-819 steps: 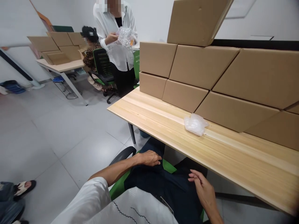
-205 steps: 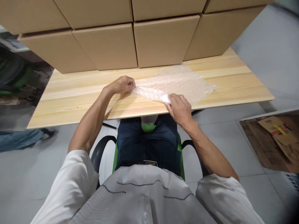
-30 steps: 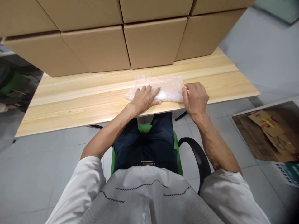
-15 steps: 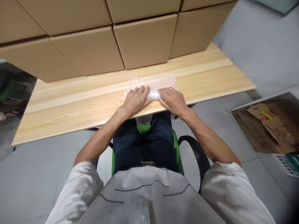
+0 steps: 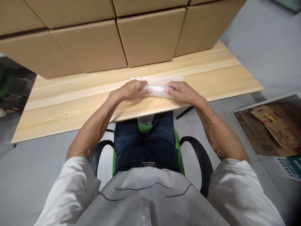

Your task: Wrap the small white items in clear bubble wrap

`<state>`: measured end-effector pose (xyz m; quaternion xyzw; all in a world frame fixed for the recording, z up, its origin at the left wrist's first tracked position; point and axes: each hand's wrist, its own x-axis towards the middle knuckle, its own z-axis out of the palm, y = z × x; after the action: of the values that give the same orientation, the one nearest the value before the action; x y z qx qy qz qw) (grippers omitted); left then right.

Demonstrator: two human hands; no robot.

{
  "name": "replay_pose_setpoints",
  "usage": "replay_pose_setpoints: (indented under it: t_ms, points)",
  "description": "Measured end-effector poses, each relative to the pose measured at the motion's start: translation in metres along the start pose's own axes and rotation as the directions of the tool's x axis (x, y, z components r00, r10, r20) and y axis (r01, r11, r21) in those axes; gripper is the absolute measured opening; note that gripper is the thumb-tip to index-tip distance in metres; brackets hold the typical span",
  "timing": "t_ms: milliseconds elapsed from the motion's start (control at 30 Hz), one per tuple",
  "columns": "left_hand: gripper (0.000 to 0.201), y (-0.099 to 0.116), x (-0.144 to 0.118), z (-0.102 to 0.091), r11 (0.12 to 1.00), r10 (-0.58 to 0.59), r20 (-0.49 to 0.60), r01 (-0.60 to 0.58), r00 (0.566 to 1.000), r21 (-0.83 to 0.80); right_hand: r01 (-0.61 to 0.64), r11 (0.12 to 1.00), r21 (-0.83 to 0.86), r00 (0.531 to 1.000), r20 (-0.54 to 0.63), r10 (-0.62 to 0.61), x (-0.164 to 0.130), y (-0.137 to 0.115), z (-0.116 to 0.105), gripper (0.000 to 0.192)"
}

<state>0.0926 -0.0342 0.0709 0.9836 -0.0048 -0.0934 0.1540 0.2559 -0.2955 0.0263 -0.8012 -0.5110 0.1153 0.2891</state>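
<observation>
A roll of clear bubble wrap point(image 5: 158, 90) lies crosswise near the front of the wooden table point(image 5: 77, 108). My left hand point(image 5: 136, 89) grips its left end, thumb on the near side and fingers curled over the far side. At the other end my right hand point(image 5: 179, 91) holds it in the same way. Beyond the roll, a loose flap of the wrap spreads flat on the tabletop. Whatever may be inside the roll is hidden by the layers of film.
Stacked cardboard boxes point(image 5: 150, 36) line the back of the table. On the floor to the right lie flattened cardboard pieces point(image 5: 275, 125) in a bin-like frame. A chair with black armrests point(image 5: 199, 157) surrounds my body.
Both hands have moved forward over the table with the bubble wrap. The thumbs now press on its near side, and less of the flat flap shows behind the roll.
</observation>
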Motion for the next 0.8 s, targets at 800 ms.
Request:
replay_pose_setpoints:
  t_ms: [800]
  points:
    - [0.037,-0.049,0.03,0.011,0.933,-0.358,-0.178,0.357,0.917,-0.037,-0.417,0.795,-0.44,0.908,-0.161,0.387,0.027,-0.01,0.007,0.067]
